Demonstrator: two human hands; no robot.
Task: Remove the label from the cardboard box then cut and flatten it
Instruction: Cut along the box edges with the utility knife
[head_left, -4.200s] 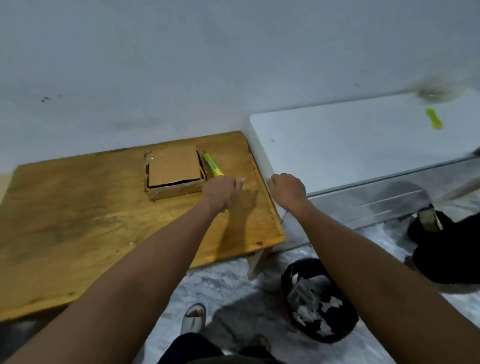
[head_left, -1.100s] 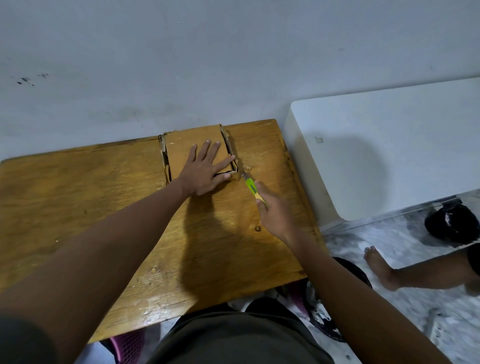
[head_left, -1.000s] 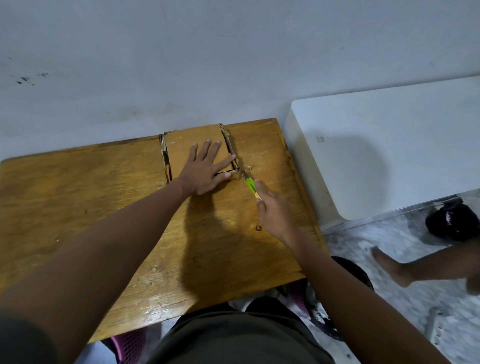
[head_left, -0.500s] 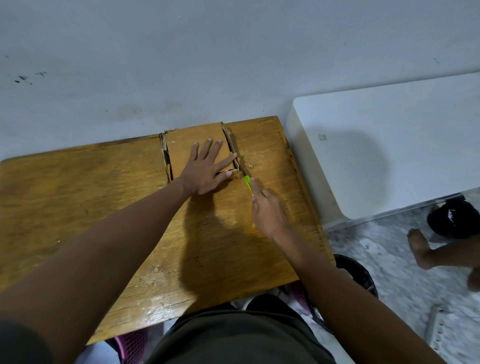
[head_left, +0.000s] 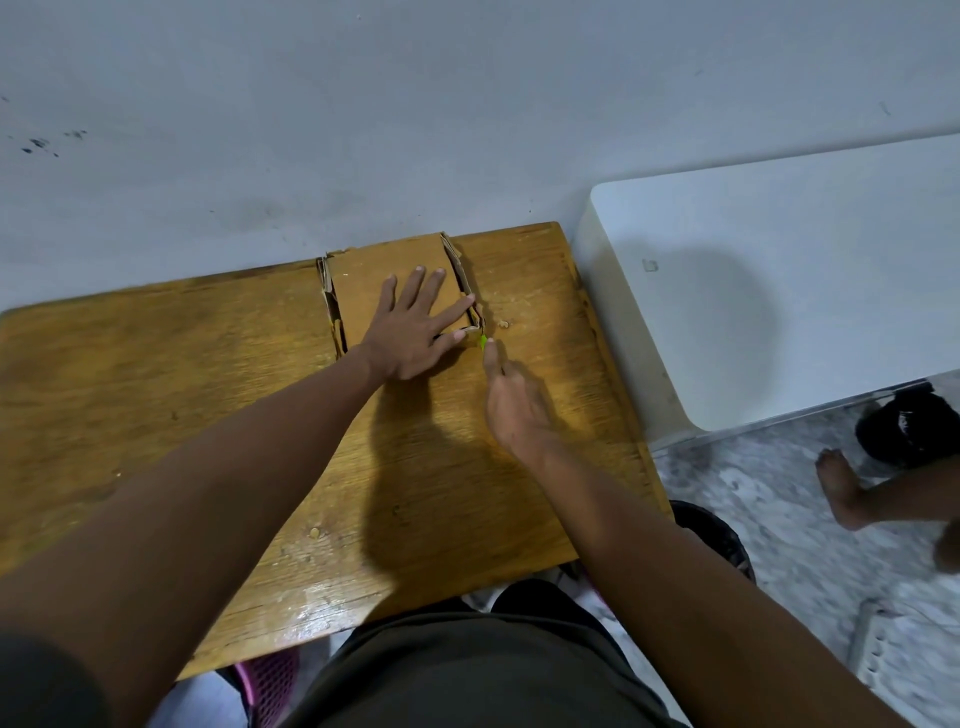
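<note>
A small brown cardboard box (head_left: 363, 275) lies flat at the far edge of the wooden table (head_left: 156, 395), against the wall. My left hand (head_left: 415, 332) presses down on its top with fingers spread and straight. My right hand (head_left: 511, 400) grips a yellow-green cutter (head_left: 482, 341), most of it hidden in my fist. Its tip sits at the box's near right corner, where the side wall stands split open.
A white cabinet (head_left: 779, 280) stands right of the table. A black bin (head_left: 711, 535) sits on the marble floor by the table's right corner. Another person's bare foot (head_left: 841, 488) is at the far right. A pink stool (head_left: 270, 680) shows under the table.
My right hand has slid the cutter forward along the table to the box's near right corner. My left hand stays pressed on the box. The other person's foot moved right.
</note>
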